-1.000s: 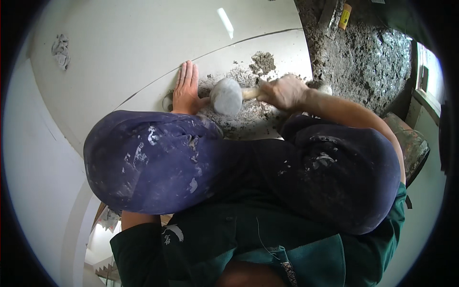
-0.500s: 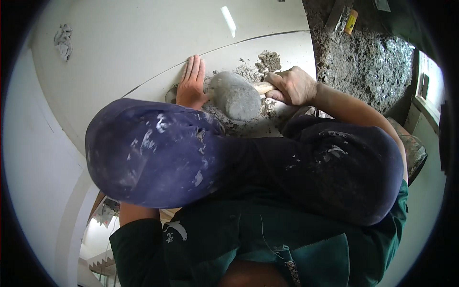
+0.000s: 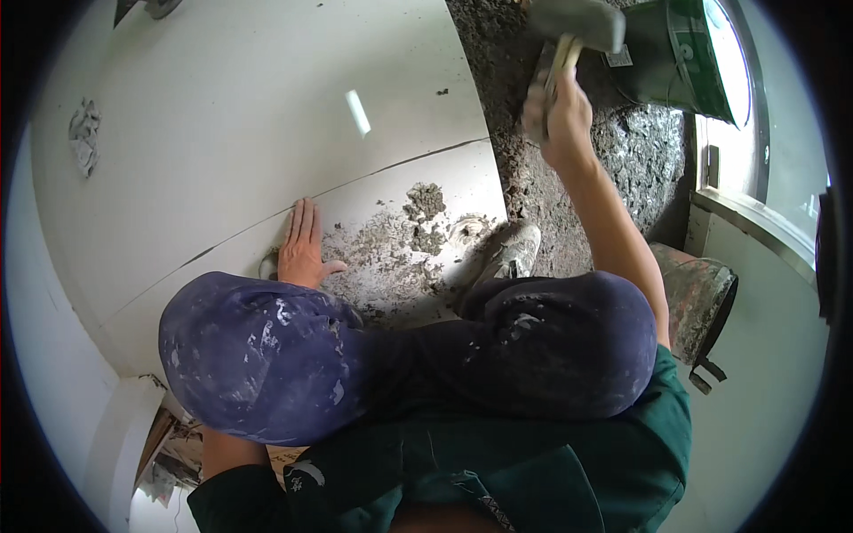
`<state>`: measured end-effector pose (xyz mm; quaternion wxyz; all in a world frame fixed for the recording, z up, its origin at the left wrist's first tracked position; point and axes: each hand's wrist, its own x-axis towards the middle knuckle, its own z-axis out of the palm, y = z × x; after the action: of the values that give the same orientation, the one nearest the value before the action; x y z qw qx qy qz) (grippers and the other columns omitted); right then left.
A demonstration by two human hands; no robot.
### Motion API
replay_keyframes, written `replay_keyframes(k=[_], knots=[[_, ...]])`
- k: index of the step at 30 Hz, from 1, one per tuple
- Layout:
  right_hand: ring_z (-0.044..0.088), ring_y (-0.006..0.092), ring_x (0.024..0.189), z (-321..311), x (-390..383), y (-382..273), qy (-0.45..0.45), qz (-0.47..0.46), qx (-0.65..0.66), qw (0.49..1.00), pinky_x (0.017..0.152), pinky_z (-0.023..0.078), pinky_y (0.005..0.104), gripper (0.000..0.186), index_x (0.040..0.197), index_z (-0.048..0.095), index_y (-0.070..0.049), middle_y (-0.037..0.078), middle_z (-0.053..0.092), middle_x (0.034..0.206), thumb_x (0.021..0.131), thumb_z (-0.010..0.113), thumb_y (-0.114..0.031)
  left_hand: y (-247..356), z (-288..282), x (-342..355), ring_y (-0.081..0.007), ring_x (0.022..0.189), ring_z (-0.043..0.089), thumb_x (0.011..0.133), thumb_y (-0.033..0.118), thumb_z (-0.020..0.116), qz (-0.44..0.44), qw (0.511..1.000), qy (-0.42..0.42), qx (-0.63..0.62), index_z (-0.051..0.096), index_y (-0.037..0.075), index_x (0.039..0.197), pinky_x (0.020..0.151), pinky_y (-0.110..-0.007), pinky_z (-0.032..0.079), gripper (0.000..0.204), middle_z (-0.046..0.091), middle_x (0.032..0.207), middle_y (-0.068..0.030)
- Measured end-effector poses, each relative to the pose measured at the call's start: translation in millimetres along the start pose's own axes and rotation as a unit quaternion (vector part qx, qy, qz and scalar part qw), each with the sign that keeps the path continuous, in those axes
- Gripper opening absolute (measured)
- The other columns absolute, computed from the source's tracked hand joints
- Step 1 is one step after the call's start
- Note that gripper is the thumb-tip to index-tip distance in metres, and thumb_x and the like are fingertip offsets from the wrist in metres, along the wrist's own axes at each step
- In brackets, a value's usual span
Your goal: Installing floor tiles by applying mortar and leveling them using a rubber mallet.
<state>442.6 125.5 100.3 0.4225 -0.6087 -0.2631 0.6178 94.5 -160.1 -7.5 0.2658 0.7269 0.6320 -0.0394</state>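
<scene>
My left hand (image 3: 305, 249) lies flat on a large white tile (image 3: 462, 182), fingers together and pointing away from me, thumb out to the side. Its fingertips reach the narrow dark joint between this tile and the larger white tile (image 3: 258, 107) beyond. Far out to the right, my right hand (image 3: 562, 120) is closed round the handle of a mallet (image 3: 591, 25) with a bulky grey head. The mallet is off the tile, above the rough mortar bed, and motion smears it and the fingers. Crumbs of grey mortar (image 3: 425, 202) are scattered over the near tile, right of my left hand.
Wet, rough mortar (image 3: 644, 169) borders the tiles on the right. A green bucket (image 3: 675, 58) is at the far right, near a window frame; a dirty, tipped bucket (image 3: 697, 298) lies nearer. My shoe (image 3: 515, 249) is at the tile's edge. Crumpled grey-white material (image 3: 85, 138) lies far left.
My right hand has lifted the mallet off the near tile and swung it far out to the right, baring the mortar crumbs. My left hand stays flat on the tile. The view has shifted rightward.
</scene>
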Motion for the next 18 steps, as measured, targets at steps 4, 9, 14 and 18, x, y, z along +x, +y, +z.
replay_keyframes(k=[4, 9, 14, 18], knots=[[0.047, 0.0105, 0.052, 42, 12, 4, 0.070, 0.108, 0.022, 0.991, 0.042, 0.037, 0.0268, 0.048, 0.101, 0.052, -0.008, -0.001, 0.049, 0.070, 0.105, 0.050, -0.055, 1, 6, 5, -0.0373, 0.157, 0.015, 0.066, 0.064, 0.077, 0.001, 1.000, 0.001, 0.001, 0.022, -0.009, 0.157, 0.129, -0.046, 0.015, 0.128, 0.018, 0.168, -0.0225], [0.042, 0.0061, 0.055, -6, 55, -17, -0.171, 0.178, 0.107, 0.963, 0.049, 0.037, 0.0234, 0.040, 0.101, 0.053, -0.006, -0.003, 0.048, 0.076, 0.110, 0.044, -0.044, -2, 9, 5, -0.0382, 0.157, 0.014, 0.066, 0.062, 0.078, 0.011, 1.000, 0.001, 0.000, 0.022, -0.008, 0.157, 0.129, -0.047, 0.015, 0.128, 0.018, 0.167, -0.0243], [0.049, 0.0121, 0.051, 32, 36, -12, 0.054, 0.065, 0.016, 0.996, 0.045, 0.043, 0.0306, 0.047, 0.094, 0.054, -0.009, -0.001, 0.051, 0.069, 0.100, 0.053, -0.055, -7, 6, -3, -0.0402, 0.157, 0.012, 0.073, 0.073, 0.067, 0.023, 0.999, 0.002, 0.042, 0.019, -0.009, 0.158, 0.129, -0.048, 0.014, 0.127, 0.016, 0.167, -0.0284], [0.049, 0.0127, 0.052, -31, 123, 30, -0.135, 0.220, 0.082, 0.963, 0.045, 0.041, 0.0322, 0.032, 0.084, 0.052, -0.007, 0.001, 0.051, 0.067, 0.107, 0.051, -0.029, -6, 12, 9, -0.0413, 0.157, 0.011, 0.076, 0.073, 0.066, 0.053, 0.998, 0.014, 0.038, 0.020, -0.010, 0.157, 0.128, -0.049, 0.015, 0.125, 0.016, 0.167, -0.0288]])
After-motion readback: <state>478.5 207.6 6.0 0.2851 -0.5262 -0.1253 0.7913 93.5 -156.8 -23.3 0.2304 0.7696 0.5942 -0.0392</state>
